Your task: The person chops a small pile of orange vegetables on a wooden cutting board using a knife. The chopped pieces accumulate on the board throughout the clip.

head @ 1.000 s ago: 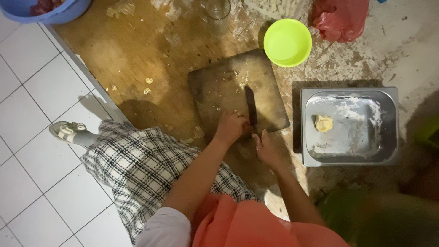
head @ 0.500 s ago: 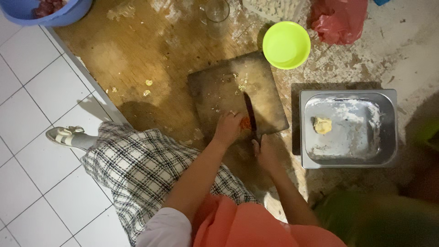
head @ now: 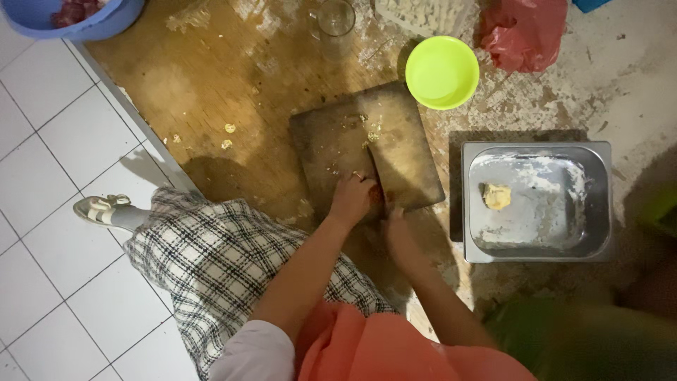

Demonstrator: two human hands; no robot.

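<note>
Both hands nearer than before: left hand (head: 352, 199) curled on cutting board (head: 338, 134), right hand (head: 398, 229) gripping knife (head: 381, 180).

A crumpled red plastic bag (head: 523, 32) lies at the top edge (right of centre). No labels, signs or screens show.

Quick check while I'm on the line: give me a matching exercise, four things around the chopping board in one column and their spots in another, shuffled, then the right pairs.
Things:
1. Lime-green bowl
2. Metal tray
3. Blue basin
4. Drinking glass

Places:
A. Top left corner, at the edge of the white tiles
B. Right of the wooden cutting board, with a yellowish lump inside
C. Just beyond the board's far right corner
D. Top edge of the view, beyond the board, left of the green bowl

Pairs: 1-C, 2-B, 3-A, 4-D
</note>
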